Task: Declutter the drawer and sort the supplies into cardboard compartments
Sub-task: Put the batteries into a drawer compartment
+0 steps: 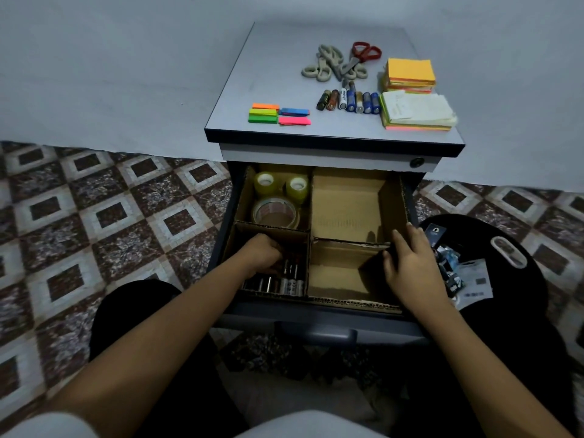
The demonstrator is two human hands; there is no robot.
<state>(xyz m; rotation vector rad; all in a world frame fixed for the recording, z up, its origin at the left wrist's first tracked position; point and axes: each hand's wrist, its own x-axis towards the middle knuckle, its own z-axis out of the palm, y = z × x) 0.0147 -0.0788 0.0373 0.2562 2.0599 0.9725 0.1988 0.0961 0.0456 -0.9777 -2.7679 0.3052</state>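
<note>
The open drawer [316, 314] holds cardboard compartments [311, 235]. Three tape rolls [276, 211] fill the back-left compartment. Batteries [284, 284] lie in the front-left compartment, where my left hand [264, 252] reaches down among them with curled fingers; whether it grips one is hidden. My right hand [410, 263] rests flat on the drawer's right edge, fingers apart, holding nothing. The two right compartments [344, 207] are bare cardboard. On the cabinet top [278, 74] lie more batteries [349, 101], scissors [341, 61], sticky-note pads [414, 96] and coloured flag strips [278, 113].
A black round stool [493, 263] stands right of the drawer with packets and a white oval item on it. Patterned tiled floor [94, 216] spreads to the left. My knees in dark trousers sit either side of the drawer front.
</note>
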